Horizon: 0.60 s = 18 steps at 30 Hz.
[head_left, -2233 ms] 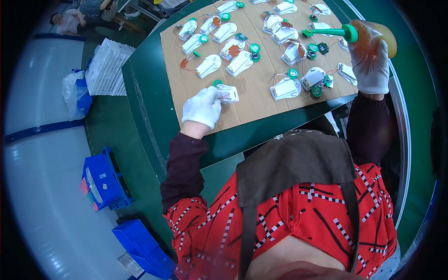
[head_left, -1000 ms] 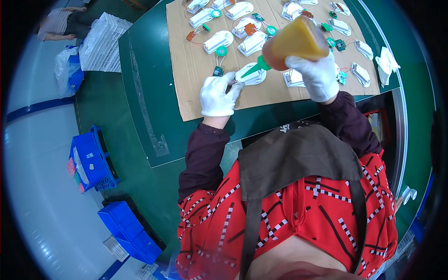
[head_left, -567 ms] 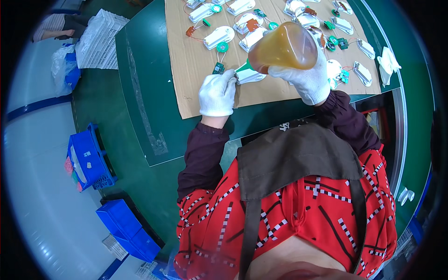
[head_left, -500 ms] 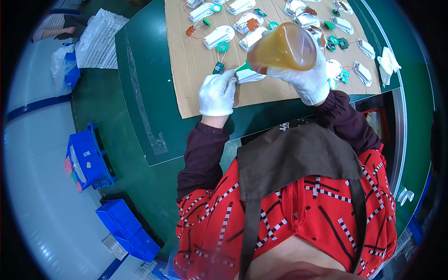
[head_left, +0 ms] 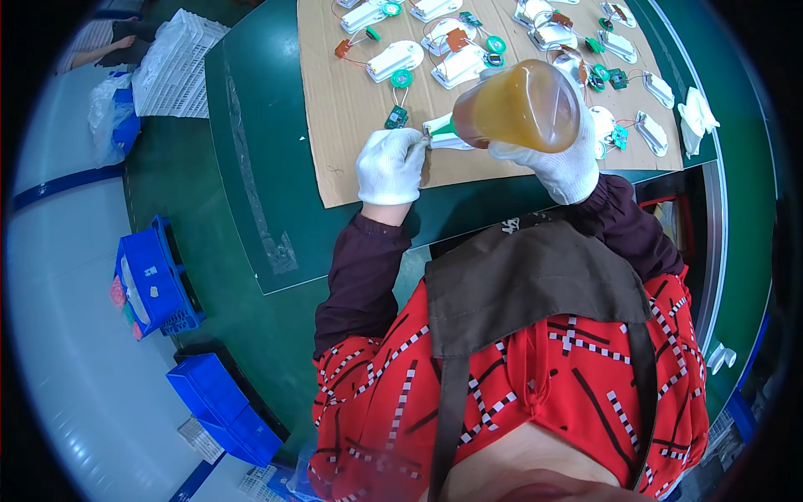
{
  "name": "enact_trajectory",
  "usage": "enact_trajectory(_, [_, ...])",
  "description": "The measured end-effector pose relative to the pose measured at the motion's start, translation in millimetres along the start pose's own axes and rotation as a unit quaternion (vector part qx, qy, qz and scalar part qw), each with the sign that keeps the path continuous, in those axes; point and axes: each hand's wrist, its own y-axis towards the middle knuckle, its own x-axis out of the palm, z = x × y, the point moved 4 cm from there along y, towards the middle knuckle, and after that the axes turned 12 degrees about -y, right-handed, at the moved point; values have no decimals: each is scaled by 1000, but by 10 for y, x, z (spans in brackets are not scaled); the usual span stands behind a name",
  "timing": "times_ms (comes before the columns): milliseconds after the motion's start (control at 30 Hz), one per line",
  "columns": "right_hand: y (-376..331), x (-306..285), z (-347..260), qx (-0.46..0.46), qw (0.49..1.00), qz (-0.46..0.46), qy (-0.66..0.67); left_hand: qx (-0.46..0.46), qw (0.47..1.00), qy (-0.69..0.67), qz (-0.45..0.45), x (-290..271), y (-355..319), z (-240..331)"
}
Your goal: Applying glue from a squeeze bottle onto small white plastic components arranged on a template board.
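My right hand [head_left: 562,167], in a white knit glove, is wrapped round a squeeze bottle [head_left: 523,105] of amber liquid, tipped so its green nozzle [head_left: 447,128] points down left. The nozzle tip is over a white plastic casing [head_left: 452,142] near the front of the cardboard; whether they touch I cannot tell. My left hand [head_left: 391,167], gloved too, has its fingers closed at the casing's left end. What exactly lies between the fingertips is hidden. Just beyond the left hand lies a small green circuit board [head_left: 397,117], wired to a round green part [head_left: 401,79].
A cardboard sheet [head_left: 343,159] covers much of the green table [head_left: 251,167]. Several white casings with wired parts lie in rows on it. A white cloth [head_left: 696,119] sits at the right. Stacked white crates [head_left: 180,71] and blue bins [head_left: 155,272] stand left; another person's hand [head_left: 125,41] shows far left.
My right hand has shifted the bottle a little right and nearer to me, with the nozzle moving right along the casing. My left hand stays at the casing's left end.
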Motion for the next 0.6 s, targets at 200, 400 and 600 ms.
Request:
enact_trajectory(200, [-14, -8, 14, 35, 999, -8, 27, 4, 1000, 5, -2, -22, -2, 14])
enact_trajectory(400, [0, -13, 69, 35, 998, -10, 43, 6, 1000, 4, -5, -20, 18, 37])
enact_trajectory(600, [88, -25, 12, 52, 997, -17, 45, -2, 1000, 8, -10, -23, -1, 31])
